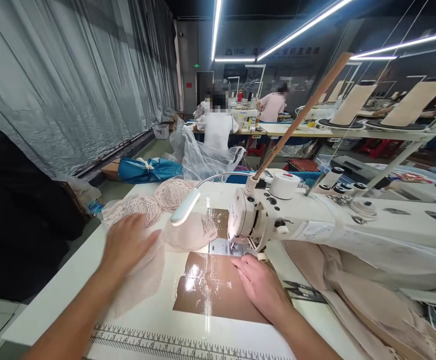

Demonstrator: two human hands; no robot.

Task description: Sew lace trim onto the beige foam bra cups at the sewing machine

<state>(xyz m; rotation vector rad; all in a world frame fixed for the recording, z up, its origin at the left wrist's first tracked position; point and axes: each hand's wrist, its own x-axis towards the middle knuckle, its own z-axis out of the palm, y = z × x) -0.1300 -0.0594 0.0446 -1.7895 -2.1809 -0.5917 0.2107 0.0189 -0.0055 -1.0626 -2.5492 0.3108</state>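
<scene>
My left hand (129,245), smeared by motion, is over the near edge of a pale pink lace bra (172,192) on the left of the table. Its thumb stands apart from the fingers, whose tips are partly hidden. Sheer fabric (138,287) hangs below that hand, and a smooth bra cup (191,232) lies between it and the sewing machine (242,215). On a brown, shiny taped sheet (206,290) rests my right hand (261,285), fingers stretched toward the presser foot (234,248), with nothing visible in them.
A small lamp (185,206) hangs over the cup. Black thread snips (304,291) lie right of my right hand, beside beige fabric pieces (349,295). A printed ruler (165,345) runs along the front edge. Thread cones (353,102) stand at right; two people sit farther back.
</scene>
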